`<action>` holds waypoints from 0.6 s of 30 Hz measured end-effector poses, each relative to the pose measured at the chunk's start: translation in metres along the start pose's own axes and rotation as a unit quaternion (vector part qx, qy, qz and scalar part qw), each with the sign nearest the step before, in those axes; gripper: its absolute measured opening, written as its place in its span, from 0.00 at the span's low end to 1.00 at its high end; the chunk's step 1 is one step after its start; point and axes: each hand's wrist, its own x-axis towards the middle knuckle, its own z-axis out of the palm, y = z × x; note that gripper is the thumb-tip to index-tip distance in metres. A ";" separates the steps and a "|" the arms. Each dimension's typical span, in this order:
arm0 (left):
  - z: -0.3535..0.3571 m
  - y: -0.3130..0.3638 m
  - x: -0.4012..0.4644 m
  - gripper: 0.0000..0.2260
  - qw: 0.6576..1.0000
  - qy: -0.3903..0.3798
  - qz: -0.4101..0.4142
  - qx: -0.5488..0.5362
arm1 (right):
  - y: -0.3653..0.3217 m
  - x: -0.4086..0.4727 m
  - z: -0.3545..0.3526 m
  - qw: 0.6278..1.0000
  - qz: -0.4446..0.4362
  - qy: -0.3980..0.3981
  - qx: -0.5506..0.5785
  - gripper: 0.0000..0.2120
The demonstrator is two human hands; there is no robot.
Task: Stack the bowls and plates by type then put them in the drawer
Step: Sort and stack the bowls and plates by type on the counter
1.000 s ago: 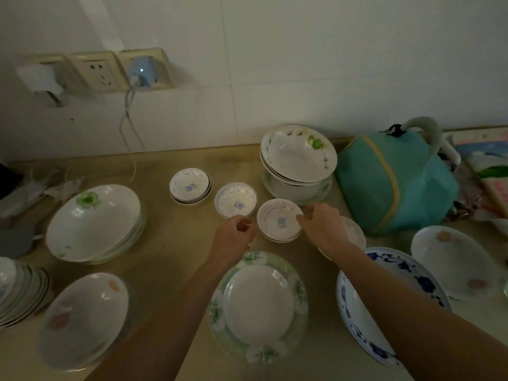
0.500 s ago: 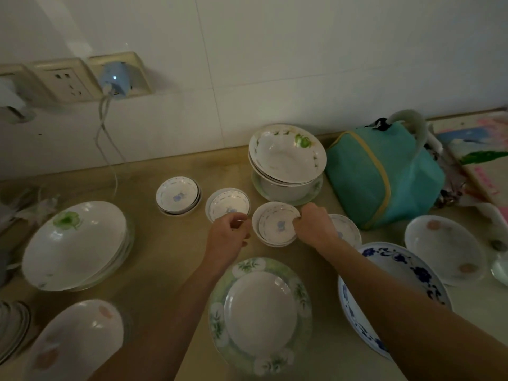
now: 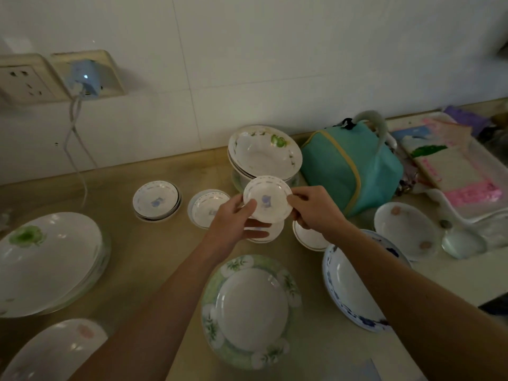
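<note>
A small white dish with a blue flower [image 3: 268, 198] is lifted and tilted above the counter. My left hand [image 3: 233, 220] grips its left rim and my right hand [image 3: 313, 209] pinches its right rim. Another small dish [image 3: 268, 233] sits right under it. Two more small blue-flower dishes [image 3: 155, 200] [image 3: 204, 206] lie to the left, and a plain small dish [image 3: 309, 236] lies under my right wrist. Stacked green-leaf bowls [image 3: 264, 155] stand behind.
A teal bag [image 3: 349, 166] stands at the back right. Large white plates [image 3: 46, 259] are stacked at left, a green floral plate [image 3: 251, 309] lies near me, a blue-patterned plate [image 3: 349, 295] and a spotted bowl [image 3: 406, 229] at right. A charger cable [image 3: 74, 127] hangs from the wall socket.
Both hands took the small blue-flower dish by its rim and lifted it off the dish beneath, tilting it toward me. The view shifted right.
</note>
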 end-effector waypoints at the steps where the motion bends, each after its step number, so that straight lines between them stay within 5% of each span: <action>1: 0.003 0.000 0.001 0.12 1.000 0.001 0.006 0.002 | 0.000 -0.001 -0.005 1.000 -0.014 -0.008 0.005 0.11; 6: 0.009 -0.006 0.000 0.14 1.000 0.024 0.008 0.005 | 0.022 0.008 -0.036 0.992 -0.030 0.035 -0.114 0.13; 12: 0.019 -0.020 -0.002 0.14 0.995 0.101 0.009 -0.010 | 0.075 0.024 -0.074 0.912 0.028 0.030 -0.407 0.13; 18: 0.039 -0.033 -0.006 0.15 0.988 0.150 0.009 -0.027 | 0.092 0.037 -0.083 0.901 0.010 -0.018 -0.433 0.13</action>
